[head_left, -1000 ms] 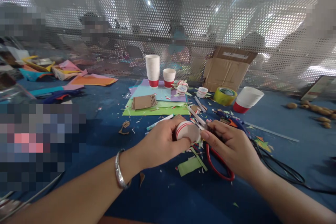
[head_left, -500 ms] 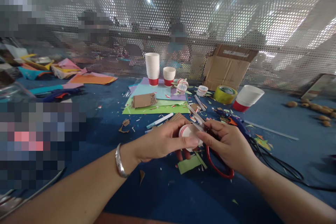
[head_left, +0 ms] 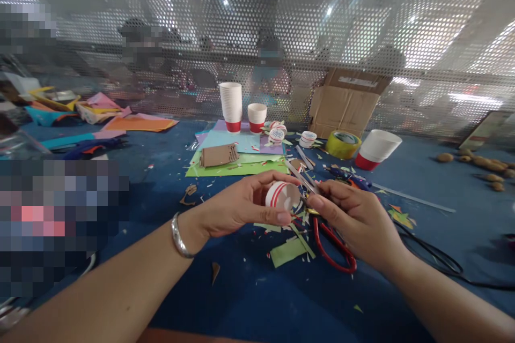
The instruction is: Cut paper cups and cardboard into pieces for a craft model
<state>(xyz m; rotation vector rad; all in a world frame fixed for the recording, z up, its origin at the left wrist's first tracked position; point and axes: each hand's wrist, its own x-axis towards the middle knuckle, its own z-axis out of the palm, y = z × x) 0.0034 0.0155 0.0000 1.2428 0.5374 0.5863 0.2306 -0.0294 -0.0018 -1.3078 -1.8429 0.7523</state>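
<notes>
My left hand (head_left: 241,206) grips a cut-off paper cup base (head_left: 281,195), white with red stripes, between thumb and fingers, its bottom turned towards me. My right hand (head_left: 356,220) holds red-handled scissors (head_left: 332,244), fingers closed over the handles; the metal blades (head_left: 301,177) reach up past the cup base. Both hands hover just above the blue table (head_left: 249,300). A silver bangle (head_left: 177,236) circles my left wrist.
Green paper scraps (head_left: 287,251) lie under my hands. Farther back are coloured sheets (head_left: 237,153), a brown corrugated piece (head_left: 219,155), a cup stack (head_left: 230,107), a single cup (head_left: 257,118), a tipped cup (head_left: 378,149), yellow tape (head_left: 343,144), a cardboard box (head_left: 348,102) and black cable (head_left: 434,260). People sit behind the mesh.
My left hand has turned the cup base, so its red stripes and bottom now show. The right hand with the scissors stays at the cup's right side, barely shifted.
</notes>
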